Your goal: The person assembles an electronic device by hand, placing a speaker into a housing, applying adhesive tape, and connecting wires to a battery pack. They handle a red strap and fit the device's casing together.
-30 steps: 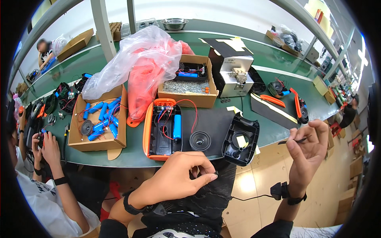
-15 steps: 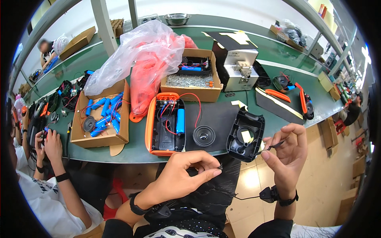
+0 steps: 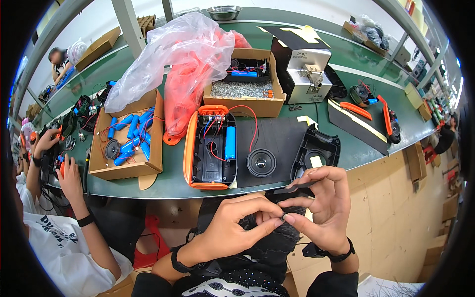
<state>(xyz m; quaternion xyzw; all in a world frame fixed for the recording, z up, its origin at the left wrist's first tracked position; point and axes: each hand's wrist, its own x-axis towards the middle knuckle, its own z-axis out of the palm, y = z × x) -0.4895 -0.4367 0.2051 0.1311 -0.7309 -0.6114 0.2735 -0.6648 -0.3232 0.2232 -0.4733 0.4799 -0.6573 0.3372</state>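
Observation:
My left hand point(image 3: 240, 225) is closed in a pinch on a small dark piece point(image 3: 283, 217), held above my lap. The thumb and forefinger of my right hand point(image 3: 324, 213) meet at the same piece. A thin black strip point(image 3: 297, 187) is also held between the right hand's fingers. Beyond my hands, an open orange and black housing point(image 3: 210, 171) lies on the bench with a blue battery cell point(image 3: 230, 143) and wires inside. A round black speaker point(image 3: 261, 162), wired to it in red, rests beside it. The black cover half point(image 3: 324, 146) is partly hidden behind my right hand.
A cardboard box point(image 3: 126, 171) of blue cells stands left, another box point(image 3: 250, 106) of screws farther back. Plastic bags point(image 3: 173, 59) drape over both. Behind the speaker is a silver and black machine point(image 3: 303, 74). A co-worker's hand point(image 3: 71, 178) works at far left.
My right hand has moved left, bringing its fingertips to the small piece in my left hand. The black strip travelled with it. The view has shifted slightly.

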